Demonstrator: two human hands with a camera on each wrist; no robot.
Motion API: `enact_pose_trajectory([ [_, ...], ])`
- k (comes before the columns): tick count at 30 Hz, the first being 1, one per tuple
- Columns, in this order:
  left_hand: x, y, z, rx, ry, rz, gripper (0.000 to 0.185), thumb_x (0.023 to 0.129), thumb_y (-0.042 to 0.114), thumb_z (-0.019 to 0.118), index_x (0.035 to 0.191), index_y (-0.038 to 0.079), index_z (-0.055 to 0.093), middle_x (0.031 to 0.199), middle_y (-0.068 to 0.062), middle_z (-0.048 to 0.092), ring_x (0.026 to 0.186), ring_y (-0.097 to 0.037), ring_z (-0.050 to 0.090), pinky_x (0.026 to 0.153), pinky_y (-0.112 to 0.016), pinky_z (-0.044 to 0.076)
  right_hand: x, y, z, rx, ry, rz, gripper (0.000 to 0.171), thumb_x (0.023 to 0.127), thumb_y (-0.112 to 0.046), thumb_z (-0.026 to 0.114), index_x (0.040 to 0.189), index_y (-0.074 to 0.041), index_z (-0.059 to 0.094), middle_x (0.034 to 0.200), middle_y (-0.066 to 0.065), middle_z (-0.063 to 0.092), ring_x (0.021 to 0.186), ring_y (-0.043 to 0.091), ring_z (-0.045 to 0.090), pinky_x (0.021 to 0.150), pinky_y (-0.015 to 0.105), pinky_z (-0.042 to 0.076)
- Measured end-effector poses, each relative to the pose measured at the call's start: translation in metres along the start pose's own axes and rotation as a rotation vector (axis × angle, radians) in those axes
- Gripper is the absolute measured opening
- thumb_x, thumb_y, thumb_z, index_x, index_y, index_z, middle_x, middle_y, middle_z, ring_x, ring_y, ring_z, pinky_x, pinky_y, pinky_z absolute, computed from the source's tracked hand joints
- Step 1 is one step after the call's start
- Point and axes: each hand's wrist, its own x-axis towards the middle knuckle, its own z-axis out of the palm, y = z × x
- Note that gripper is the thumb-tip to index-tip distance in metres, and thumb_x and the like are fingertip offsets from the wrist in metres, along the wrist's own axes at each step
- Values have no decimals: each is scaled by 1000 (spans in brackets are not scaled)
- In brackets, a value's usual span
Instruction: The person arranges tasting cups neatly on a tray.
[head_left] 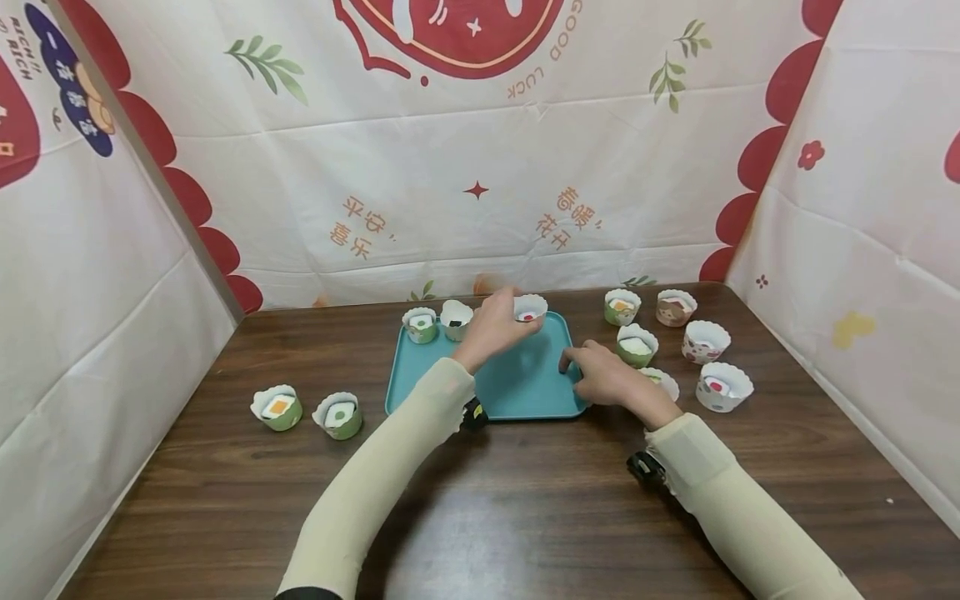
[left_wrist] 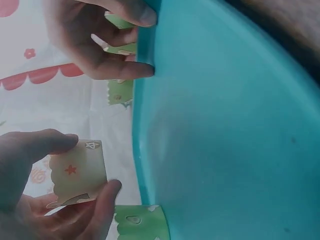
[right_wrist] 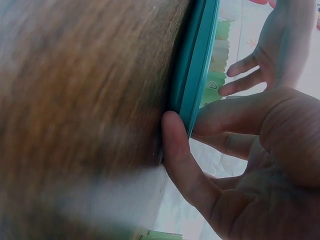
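Note:
My left hand (head_left: 495,325) is over the back of a teal tray (head_left: 517,392). In the left wrist view, its thumb and fingers pinch a cream paper cupcake cup (left_wrist: 80,170) printed with a small star, raised off the tray. A red-and-white piece shows inside that cup (head_left: 530,307) in the head view. My right hand (head_left: 603,377) grips the tray's right rim, with fingers on both sides of the edge in the right wrist view. On the tray's back left stand a green cup (head_left: 422,333) and a pale cup (head_left: 457,329). Another green cup (left_wrist: 142,222) shows below the left hand.
Several filled cups, including a green cup (head_left: 637,354) and a white cup (head_left: 722,400), stand right of the tray. Two green cups (head_left: 279,421) (head_left: 347,427) sit left of it. Printed cloth (head_left: 450,150) encloses the back and sides of the wooden table (head_left: 510,517).

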Motion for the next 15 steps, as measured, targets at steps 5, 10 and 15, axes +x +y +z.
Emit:
enact_pose_trajectory([
  [5, 6, 2, 8, 103, 4, 18, 61, 94, 44, 71, 142, 10, 54, 115, -6, 70, 90, -22, 62, 79, -37, 54, 1, 1, 1, -11, 10, -15, 36, 88, 3, 61, 123, -2, 67, 113, 22, 57, 87, 26, 50, 65, 31, 48],
  [10, 13, 4, 16, 211, -15, 35, 55, 95, 40, 72, 138, 10, 56, 114, -5, 71, 87, -20, 63, 82, -36, 54, 1, 2, 0, -7, 10, -13, 37, 88, 3, 60, 123, -1, 67, 113, 22, 57, 86, 26, 51, 64, 30, 49],
  [15, 15, 10, 19, 230, -61, 30, 47, 96, 33, 73, 132, 9, 55, 107, -6, 68, 84, -19, 63, 69, -32, 54, 0, 1, 0, 7, 9, -13, 38, 87, 4, 59, 124, -1, 67, 113, 22, 57, 86, 26, 50, 63, 30, 49],
])
